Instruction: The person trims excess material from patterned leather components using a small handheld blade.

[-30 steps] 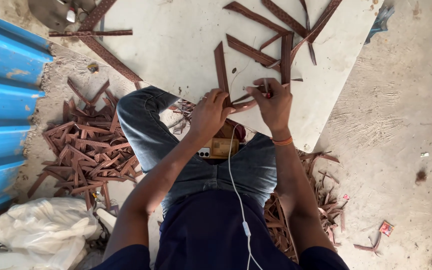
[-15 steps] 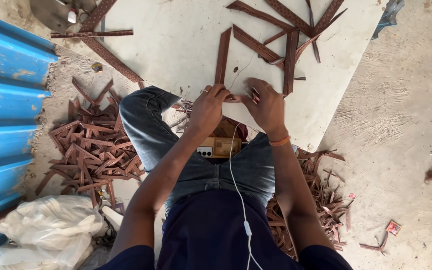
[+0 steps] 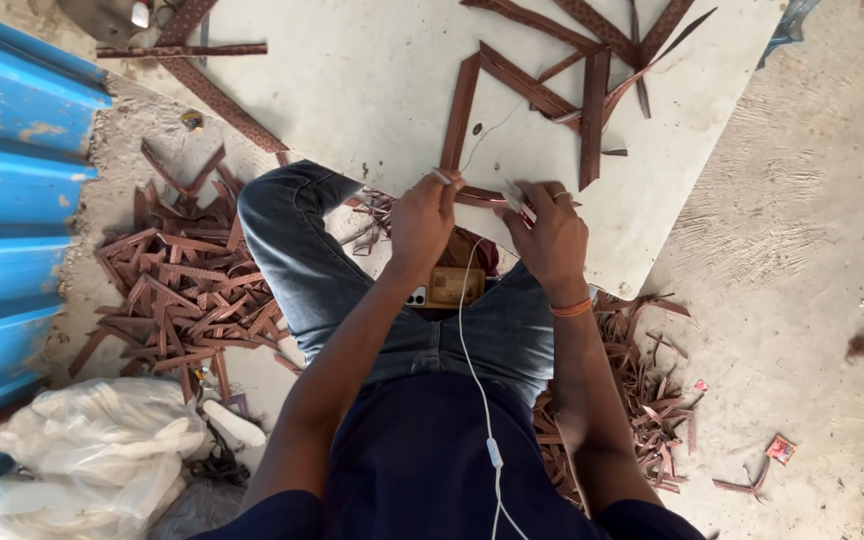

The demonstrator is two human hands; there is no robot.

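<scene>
Whereas half a second ago both hands sat slightly lower against the board edge, the left hand [image 3: 422,215] and right hand [image 3: 552,235] now sit marginally higher, and the view has shifted a little; the grip itself is unchanged. Both hands hold one short brown strip [image 3: 480,197] between them. Left-hand fingers [image 3: 440,180] are closed together, pinched on the strip's near end. Right-hand fingers [image 3: 542,198] are curled and clamped on its far end; one carries a ring, and an orange band circles that wrist.

Just beyond the fingertips lies a pale, flat board [image 3: 372,90] with a matte, lightly stained surface, resting on the floor. Further past the fingers, long brown strips [image 3: 592,100] lie crossed on it; they are narrow, flat and straight-edged, some ending in points, with a patterned face. One upright strip [image 3: 460,110] runs away from the left fingers.

Left of the hands, a loose heap of offcuts [image 3: 182,290] covers the sandy floor; a second heap [image 3: 642,390] lies behind the right wrist. Behind the fingers, a phone [image 3: 447,288] rests on the denim lap with a white cable [image 3: 472,370]. Corrugated blue sheeting [image 3: 12,200] and crumpled white plastic bags [image 3: 92,450] lie far left.
</scene>
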